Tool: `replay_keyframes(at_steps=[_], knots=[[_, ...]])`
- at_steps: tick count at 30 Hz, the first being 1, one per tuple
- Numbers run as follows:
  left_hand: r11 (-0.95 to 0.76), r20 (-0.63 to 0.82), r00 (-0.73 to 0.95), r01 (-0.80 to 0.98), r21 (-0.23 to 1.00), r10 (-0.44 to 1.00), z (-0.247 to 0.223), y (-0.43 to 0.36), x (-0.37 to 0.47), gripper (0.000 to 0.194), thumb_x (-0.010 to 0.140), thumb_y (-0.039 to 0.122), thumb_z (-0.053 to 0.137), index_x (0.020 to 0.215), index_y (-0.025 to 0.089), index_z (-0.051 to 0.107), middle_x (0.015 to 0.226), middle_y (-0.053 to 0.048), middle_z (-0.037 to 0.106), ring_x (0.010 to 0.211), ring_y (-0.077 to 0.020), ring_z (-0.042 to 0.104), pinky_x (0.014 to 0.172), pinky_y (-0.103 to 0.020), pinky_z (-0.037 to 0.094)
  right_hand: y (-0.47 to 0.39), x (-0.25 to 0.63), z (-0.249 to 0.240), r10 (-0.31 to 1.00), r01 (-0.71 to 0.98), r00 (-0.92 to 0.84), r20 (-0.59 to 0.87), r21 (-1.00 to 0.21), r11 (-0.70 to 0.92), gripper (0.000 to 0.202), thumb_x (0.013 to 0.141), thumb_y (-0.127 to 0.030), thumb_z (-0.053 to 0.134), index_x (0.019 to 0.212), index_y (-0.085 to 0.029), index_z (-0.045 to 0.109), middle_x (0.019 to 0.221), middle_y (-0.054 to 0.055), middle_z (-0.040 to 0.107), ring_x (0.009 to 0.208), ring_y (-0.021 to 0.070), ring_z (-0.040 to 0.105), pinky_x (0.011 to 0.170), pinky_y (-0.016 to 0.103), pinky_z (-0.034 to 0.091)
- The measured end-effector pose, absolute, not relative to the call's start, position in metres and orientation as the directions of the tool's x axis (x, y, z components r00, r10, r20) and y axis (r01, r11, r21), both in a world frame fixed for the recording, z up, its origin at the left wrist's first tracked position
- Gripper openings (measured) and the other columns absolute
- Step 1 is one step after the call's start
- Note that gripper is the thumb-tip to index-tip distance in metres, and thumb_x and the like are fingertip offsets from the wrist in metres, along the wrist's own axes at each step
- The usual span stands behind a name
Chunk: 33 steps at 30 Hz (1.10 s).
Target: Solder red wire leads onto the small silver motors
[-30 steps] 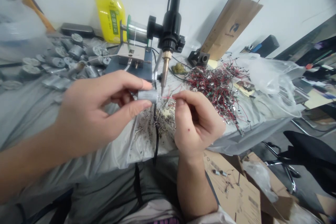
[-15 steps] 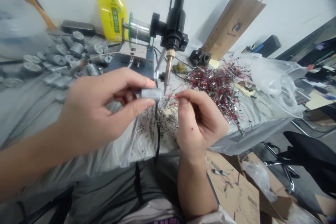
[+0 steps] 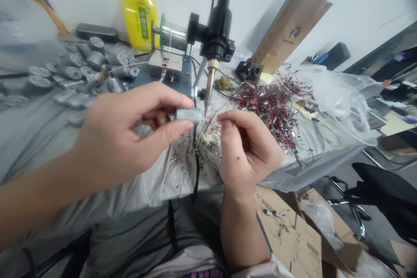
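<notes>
Between the thumb and fingers of my left hand [image 3: 130, 130] lies a small silver motor [image 3: 189, 116], held on its side with one end facing right. My right hand [image 3: 249, 147] pinches a thin red wire [image 3: 211, 118] that runs left toward that end of the motor. A soldering iron [image 3: 210, 84] on a black stand points down, its tip just above the gap between the motor and my right fingertips. Whether the tip touches the wire I cannot tell. Behind it a solder spool [image 3: 174, 34] sits on a feeder [image 3: 166, 63].
Many silver motors [image 3: 70, 71] are heaped at the left. A pile of red and black wires [image 3: 270, 106] lies on the right, beside a clear plastic bag [image 3: 339, 100]. A yellow bottle [image 3: 138, 19] and a paper bag [image 3: 289, 30] stand behind. A black cable [image 3: 197, 169] crosses the front edge.
Almost nothing differs. The view has shifted very slightly, and both hands keep the motor and the red wire under the iron's tip.
</notes>
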<state>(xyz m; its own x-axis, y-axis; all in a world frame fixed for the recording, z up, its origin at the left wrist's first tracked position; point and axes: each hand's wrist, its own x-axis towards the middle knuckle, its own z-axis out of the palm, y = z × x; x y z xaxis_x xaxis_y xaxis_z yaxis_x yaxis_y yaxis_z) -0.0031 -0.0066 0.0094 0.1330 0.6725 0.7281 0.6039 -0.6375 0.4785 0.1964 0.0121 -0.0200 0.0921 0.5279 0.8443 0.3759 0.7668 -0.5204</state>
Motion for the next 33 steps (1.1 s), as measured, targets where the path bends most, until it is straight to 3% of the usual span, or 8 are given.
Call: replay_keyframes(at_steps=[27,33], knots=[[-0.646,0.729,0.151,0.603,0.468,0.668,0.0129,-0.0083,-0.0031,0.013,0.096,0.02,0.078,0.109,0.021,0.078,0.087,0.007,0.078,0.066,-0.0067,0.065,0.065,-0.02,0.052,0.0122,0.1962,-0.0199,0.506,0.357,0.138,0.851,-0.519,0.776,0.017,0.097,-0.009,0.067,0.095,-0.021,0.079,0.076,-0.003,0.067,0.067,0.0105,0.056,0.059,0.028,0.04],[-0.641,0.72,0.154,0.603,0.474,0.677,0.0127,-0.0097,-0.0031,0.013,0.097,0.023,0.077,0.11,0.025,0.077,0.089,0.008,0.079,0.067,-0.0098,0.067,0.064,-0.023,0.053,0.0122,0.1954,-0.0197,0.507,0.359,0.149,0.849,-0.524,0.772,0.017,0.096,-0.01,0.067,0.095,-0.021,0.079,0.076,-0.002,0.067,0.067,0.0111,0.056,0.059,0.029,0.04]])
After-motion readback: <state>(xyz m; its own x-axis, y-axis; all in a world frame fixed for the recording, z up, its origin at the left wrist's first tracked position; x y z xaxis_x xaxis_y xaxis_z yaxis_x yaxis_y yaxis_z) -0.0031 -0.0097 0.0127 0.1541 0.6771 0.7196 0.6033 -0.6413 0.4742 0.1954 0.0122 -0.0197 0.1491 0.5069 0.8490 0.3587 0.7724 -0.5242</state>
